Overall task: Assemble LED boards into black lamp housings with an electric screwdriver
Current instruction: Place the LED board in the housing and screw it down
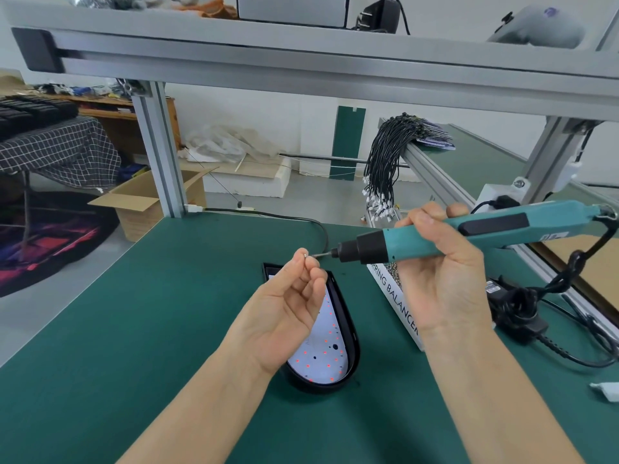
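My left hand [294, 296] pinches a screw [305, 255] up to the bit so it seats, while my right hand [435, 262] grips the electric screwdriver [469, 232] above the lamp housing [348, 329] mid-bench.

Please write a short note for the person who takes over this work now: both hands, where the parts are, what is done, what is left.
Left hand: its fingers pinch a small screw at the screwdriver's bit.
Right hand: grips the teal electric screwdriver, held sideways above the table.
The black lamp housing lies on the green mat, with the white LED board already inside it.
Done: board placed in the housing.
Left: seat the screw on the bit and drive it into the board. Whether any screws are already in, I cannot tell.
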### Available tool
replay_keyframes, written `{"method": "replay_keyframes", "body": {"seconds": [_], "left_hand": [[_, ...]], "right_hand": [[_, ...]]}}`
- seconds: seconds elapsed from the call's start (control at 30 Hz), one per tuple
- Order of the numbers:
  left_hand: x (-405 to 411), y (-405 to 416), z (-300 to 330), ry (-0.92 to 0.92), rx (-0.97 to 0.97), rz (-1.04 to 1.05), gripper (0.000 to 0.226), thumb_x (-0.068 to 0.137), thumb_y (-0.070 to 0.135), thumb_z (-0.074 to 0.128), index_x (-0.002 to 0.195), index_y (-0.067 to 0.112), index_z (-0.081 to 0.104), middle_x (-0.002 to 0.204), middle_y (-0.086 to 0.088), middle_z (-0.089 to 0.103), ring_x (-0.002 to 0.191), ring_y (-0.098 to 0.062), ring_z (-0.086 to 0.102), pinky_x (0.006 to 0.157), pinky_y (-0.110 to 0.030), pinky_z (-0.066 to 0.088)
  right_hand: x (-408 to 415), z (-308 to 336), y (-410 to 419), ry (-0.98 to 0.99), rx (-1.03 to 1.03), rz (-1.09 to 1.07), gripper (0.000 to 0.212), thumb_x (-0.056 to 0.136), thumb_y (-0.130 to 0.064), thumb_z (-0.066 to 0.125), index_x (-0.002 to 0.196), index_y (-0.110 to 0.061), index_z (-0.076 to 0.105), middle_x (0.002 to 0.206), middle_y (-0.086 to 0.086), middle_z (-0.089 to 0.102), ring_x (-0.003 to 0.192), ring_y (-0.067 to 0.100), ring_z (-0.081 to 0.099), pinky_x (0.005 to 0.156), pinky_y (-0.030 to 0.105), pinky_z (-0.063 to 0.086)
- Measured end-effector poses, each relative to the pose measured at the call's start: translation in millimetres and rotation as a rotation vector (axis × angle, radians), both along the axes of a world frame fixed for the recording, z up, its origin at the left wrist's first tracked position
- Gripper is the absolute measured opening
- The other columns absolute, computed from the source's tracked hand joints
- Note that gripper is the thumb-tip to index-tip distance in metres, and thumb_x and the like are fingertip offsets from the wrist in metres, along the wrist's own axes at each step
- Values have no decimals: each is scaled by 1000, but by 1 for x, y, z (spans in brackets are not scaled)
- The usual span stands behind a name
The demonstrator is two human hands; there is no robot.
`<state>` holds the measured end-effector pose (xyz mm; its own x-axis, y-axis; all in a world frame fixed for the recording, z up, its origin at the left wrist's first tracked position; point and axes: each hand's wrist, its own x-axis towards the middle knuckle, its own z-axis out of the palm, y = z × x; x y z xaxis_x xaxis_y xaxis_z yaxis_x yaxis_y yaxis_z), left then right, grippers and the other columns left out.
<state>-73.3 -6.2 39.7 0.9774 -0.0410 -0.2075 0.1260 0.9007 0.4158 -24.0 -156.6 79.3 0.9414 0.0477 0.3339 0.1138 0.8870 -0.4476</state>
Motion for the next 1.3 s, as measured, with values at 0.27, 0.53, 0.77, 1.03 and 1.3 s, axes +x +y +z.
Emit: {"method": "replay_keyframes", "body": {"seconds": [0.27,0.53,0.77,1.03,1.3], "left_hand": [[-1,-2,-6,-50,80,-12,4,76,15,64,79,14,67,71,1,62,58,-11,61,53,-20,55],[43,-28,-10,-219,1534,-96,30,78,-9,62,82,19,72,62,2,61,58,-14,51,61,-21,44],[109,-84,-5,-385,2074,21,22,88,16,58,100,25,75,105,4,71,98,-20,62,92,-32,45],[149,-134,-30,-512,2489,-505,12,84,25,67,94,21,73,106,8,71,108,-15,56,84,-33,30],[135,-146,-31,-661,2766,-398,30,93,20,52,64,15,44,71,2,56,96,-24,59,91,-38,28]], "right_hand": [[-4,6,-3,-39,-16,10,37,68,11,55,81,-22,47,73,-7,52,64,9,54,72,21,49],[12,8,-46,-9,-34,-154,37,71,13,55,80,-23,48,71,-8,56,66,8,56,73,23,51],[31,-6,-94,13,-40,-343,39,67,14,57,78,-23,48,69,-9,56,66,5,59,72,19,51],[42,-16,-113,33,-120,-538,43,77,21,52,79,-22,48,67,-10,56,67,5,59,74,19,52],[46,-18,-110,58,-109,-508,41,75,21,55,81,-19,48,72,-4,55,67,8,61,72,22,52]]}}
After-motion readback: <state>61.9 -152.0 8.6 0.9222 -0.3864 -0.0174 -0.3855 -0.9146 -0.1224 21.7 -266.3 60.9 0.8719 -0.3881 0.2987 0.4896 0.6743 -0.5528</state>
